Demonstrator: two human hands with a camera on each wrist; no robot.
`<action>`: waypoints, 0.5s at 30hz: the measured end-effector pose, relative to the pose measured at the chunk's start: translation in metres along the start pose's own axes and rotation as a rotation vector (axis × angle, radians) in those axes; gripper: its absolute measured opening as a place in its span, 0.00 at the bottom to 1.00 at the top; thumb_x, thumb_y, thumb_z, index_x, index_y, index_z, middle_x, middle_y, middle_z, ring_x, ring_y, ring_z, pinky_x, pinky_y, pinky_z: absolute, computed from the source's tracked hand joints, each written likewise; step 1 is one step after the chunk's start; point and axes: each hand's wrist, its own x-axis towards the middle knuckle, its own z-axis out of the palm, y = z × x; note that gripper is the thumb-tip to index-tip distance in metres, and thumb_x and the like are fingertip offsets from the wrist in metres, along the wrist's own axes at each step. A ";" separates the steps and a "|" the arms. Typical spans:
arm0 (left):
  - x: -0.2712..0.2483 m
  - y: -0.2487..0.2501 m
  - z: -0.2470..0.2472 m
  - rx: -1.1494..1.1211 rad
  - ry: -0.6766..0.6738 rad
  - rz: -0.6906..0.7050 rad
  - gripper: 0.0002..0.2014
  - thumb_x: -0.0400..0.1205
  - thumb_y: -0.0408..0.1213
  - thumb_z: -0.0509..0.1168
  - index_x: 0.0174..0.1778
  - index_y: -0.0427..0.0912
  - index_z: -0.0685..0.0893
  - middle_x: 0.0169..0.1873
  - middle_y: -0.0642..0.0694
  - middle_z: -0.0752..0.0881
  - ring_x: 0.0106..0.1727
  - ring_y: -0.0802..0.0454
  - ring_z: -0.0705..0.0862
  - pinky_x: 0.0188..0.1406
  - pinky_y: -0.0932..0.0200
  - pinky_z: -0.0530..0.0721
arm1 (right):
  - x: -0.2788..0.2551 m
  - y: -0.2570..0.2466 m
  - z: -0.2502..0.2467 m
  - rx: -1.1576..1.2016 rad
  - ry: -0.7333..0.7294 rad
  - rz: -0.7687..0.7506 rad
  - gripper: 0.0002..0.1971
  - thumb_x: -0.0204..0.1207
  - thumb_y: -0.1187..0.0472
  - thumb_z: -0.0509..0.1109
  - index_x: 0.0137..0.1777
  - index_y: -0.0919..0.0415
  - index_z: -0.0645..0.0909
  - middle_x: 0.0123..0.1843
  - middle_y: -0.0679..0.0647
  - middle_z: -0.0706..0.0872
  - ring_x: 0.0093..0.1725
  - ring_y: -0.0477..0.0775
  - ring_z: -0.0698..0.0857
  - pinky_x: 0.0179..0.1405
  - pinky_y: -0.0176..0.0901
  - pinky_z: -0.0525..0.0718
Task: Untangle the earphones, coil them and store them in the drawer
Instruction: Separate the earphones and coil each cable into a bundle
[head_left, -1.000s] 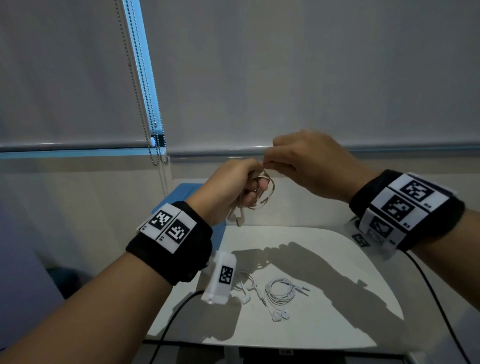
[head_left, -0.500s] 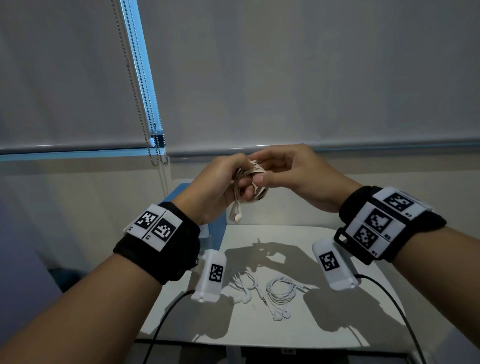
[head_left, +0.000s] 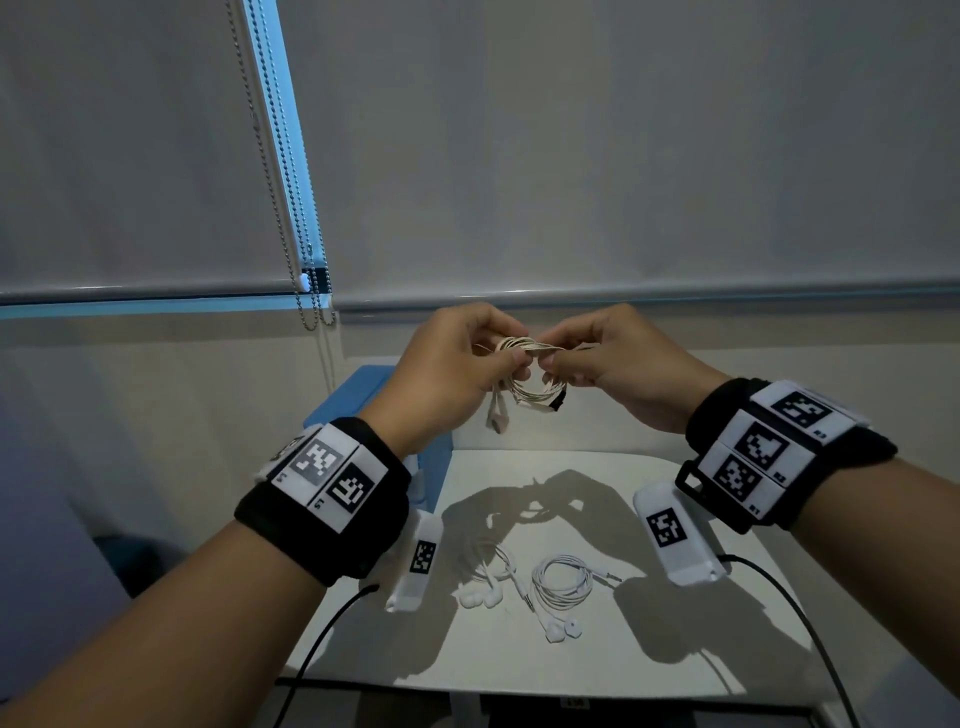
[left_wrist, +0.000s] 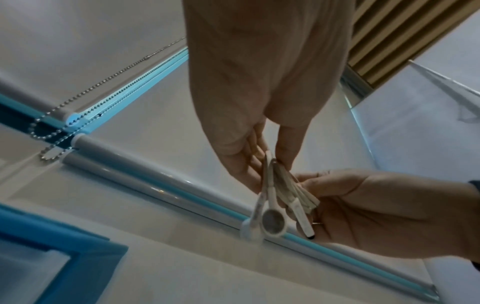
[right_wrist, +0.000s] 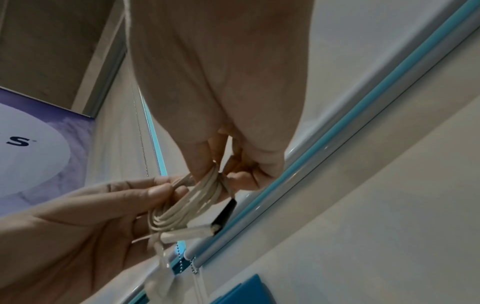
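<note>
A beige coil of thin rubber-sheathed earphone cable (head_left: 524, 371) is held up in the air above the far end of the white rounded bench (head_left: 753, 623), between both hands. The left hand (head_left: 452, 364) pinches the left side of the coil between thumb and fingertips, and the right hand (head_left: 618, 358) pinches the right side where the loops are gathered; judged from this, the coil is being kept tight so that the loops do not spring open while the loose end is secured. Two beige earbuds (left_wrist: 270, 223) hang free below the left hand, and a black-tipped plug (right_wrist: 224, 214) sticks out under the right, probably left outside the loops as the ends to be tucked.

On the bench, near, a white coiled pair of earphones (head_left: 563, 584) lies just right of a looser white pair of earphones (head_left: 485, 582); they seem set aside to await their turn or storing. A blue plastic drawer unit (head_left: 358, 395) stands far left, beside the bench; whether it is open cannot be told.

As for writing, black-and-white square code markers are carried on the black wristbands (head_left: 327, 499), with small characters such as "L5" printed beside them. In the right wrist view a dark letter "S" is read on a white rounded surface (right_wrist: 31, 164). No brand can be read on any earphones.
</note>
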 end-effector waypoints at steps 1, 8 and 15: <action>0.000 0.000 0.000 0.037 0.006 0.025 0.06 0.85 0.31 0.72 0.57 0.39 0.88 0.44 0.41 0.93 0.46 0.48 0.94 0.50 0.49 0.92 | 0.000 0.001 0.001 -0.003 0.004 0.013 0.09 0.80 0.73 0.74 0.49 0.61 0.93 0.35 0.52 0.90 0.33 0.42 0.82 0.39 0.33 0.79; -0.001 -0.001 0.001 0.138 0.039 0.107 0.07 0.85 0.34 0.72 0.57 0.45 0.91 0.43 0.48 0.93 0.44 0.53 0.92 0.49 0.50 0.92 | -0.002 -0.001 0.007 0.166 0.084 0.072 0.09 0.80 0.73 0.72 0.50 0.61 0.91 0.43 0.56 0.91 0.43 0.48 0.85 0.47 0.42 0.78; 0.001 0.001 0.002 0.138 0.038 0.104 0.07 0.86 0.34 0.70 0.58 0.45 0.90 0.43 0.49 0.93 0.43 0.55 0.92 0.51 0.51 0.92 | -0.005 -0.010 0.007 0.481 -0.058 0.229 0.14 0.77 0.67 0.66 0.59 0.53 0.85 0.44 0.50 0.86 0.45 0.48 0.81 0.48 0.48 0.74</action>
